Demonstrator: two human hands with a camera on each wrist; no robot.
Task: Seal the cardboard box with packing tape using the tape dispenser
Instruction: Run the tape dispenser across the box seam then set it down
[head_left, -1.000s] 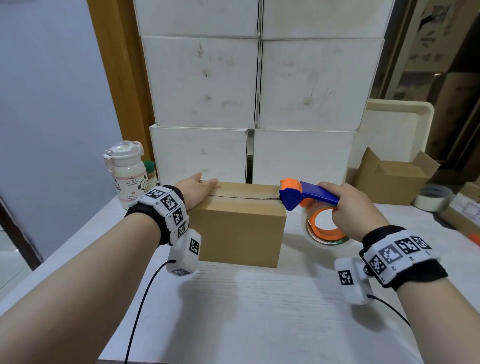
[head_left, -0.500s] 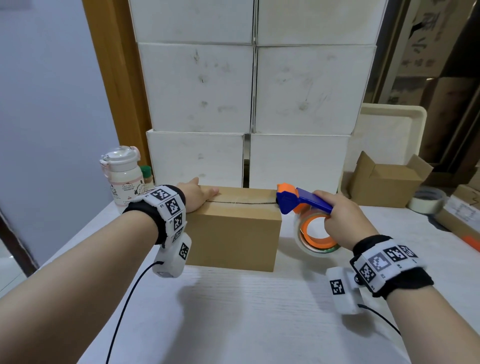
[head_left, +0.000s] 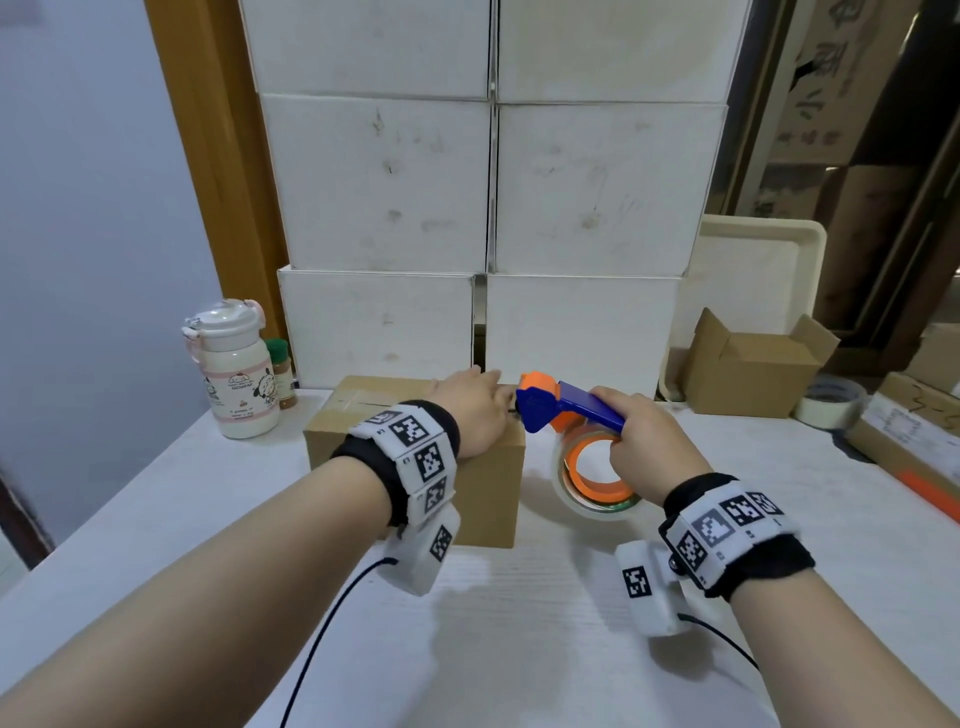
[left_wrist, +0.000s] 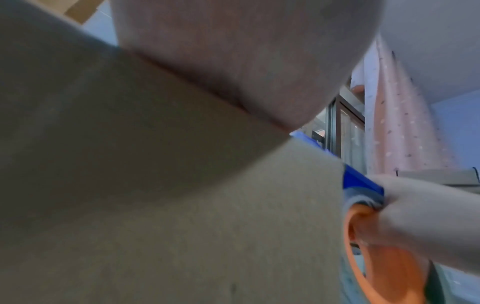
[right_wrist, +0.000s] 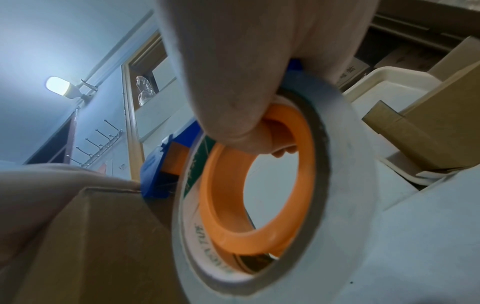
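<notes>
On the white, faintly grained table (head_left: 519, 649) sits the box (head_left: 493, 488), plain brown corrugated card, closed, its flap seam running left to right along the top. My left hand (head_left: 475, 413) lies flat on the box top at its right end, fingers straight and together, pressing down beside the seam. My right hand (head_left: 641, 441) is clamped round the blue handle of the dispenser (head_left: 556, 410), fingers curled through the orange hub. The dispenser's blue and orange plastic head touches the top right edge of the box, just beside my left fingertips. The tape roll (head_left: 587, 483) hangs below the handle, off the right side of the box, a thick ring of pale glossy tape.

The right wrist view alone shows the roll's inner face: a white core liner with green print, and the smooth orange hub (right_wrist: 259, 185) with my fingertips inside it. The left wrist view, blurred, shows only my palm (left_wrist: 246, 61) against the card's matt surface.

Far left stands a white bottle (head_left: 236, 374); far right an open carton (head_left: 753, 374) and a spare roll (head_left: 831, 408). Scuffed white boxes (head_left: 493, 182) are stacked behind.
</notes>
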